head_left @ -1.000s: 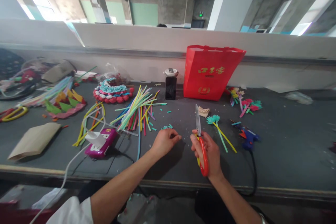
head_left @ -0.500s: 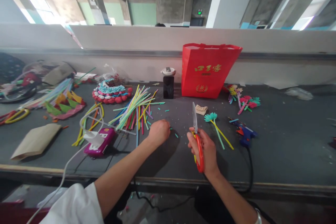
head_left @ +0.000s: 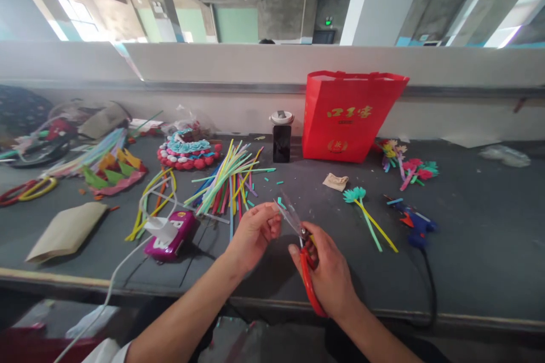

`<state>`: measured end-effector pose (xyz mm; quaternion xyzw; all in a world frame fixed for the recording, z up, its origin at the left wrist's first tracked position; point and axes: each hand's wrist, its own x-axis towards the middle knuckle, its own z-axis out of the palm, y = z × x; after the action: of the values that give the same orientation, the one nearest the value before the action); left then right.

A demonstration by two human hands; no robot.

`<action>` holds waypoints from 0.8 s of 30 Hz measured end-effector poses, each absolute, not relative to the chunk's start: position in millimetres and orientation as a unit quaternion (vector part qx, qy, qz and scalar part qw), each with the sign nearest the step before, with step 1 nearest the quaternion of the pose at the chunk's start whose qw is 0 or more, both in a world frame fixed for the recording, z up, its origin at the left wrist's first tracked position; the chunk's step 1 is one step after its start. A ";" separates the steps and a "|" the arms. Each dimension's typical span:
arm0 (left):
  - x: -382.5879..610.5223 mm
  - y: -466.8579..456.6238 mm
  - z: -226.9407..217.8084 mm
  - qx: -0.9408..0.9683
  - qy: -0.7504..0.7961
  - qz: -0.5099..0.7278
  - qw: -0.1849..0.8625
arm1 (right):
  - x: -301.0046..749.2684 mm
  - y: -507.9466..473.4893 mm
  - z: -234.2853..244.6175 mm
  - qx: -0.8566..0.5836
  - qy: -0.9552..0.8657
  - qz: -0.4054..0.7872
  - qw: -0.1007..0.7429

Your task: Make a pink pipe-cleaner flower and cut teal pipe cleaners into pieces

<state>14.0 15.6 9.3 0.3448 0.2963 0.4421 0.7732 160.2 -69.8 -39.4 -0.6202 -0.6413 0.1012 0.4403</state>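
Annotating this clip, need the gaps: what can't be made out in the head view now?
Head view:
Left hand: whether it grips the teal snippet, too small.
Scissors: handles partly covered by the right hand.
Red tote bag: contents hidden by its front.
White sleeve: cut off by bottom edge.

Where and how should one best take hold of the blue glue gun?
Grip the glue gun by its handle, probably from the near side: that part comes nearest, with the black cord leaving it, while the nozzle points away leftward.
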 end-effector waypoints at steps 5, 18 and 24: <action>10.6 6.0 10.1 0.332 0.269 0.443 0.788 | 154.6 -67.2 -47.5 -0.619 -0.648 0.061 0.440; 15.1 -4.7 8.0 0.329 0.269 0.438 0.792 | 145.6 -73.3 -44.3 -0.607 -0.646 0.075 0.456; 17.3 -6.0 5.5 0.337 0.254 0.442 0.792 | 144.8 -74.8 -41.3 -0.604 -0.637 0.121 0.464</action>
<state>17.3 -6.0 5.5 0.3372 0.2537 0.4415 0.7918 144.8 -74.8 -41.3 -0.6036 -0.6370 0.1207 0.4640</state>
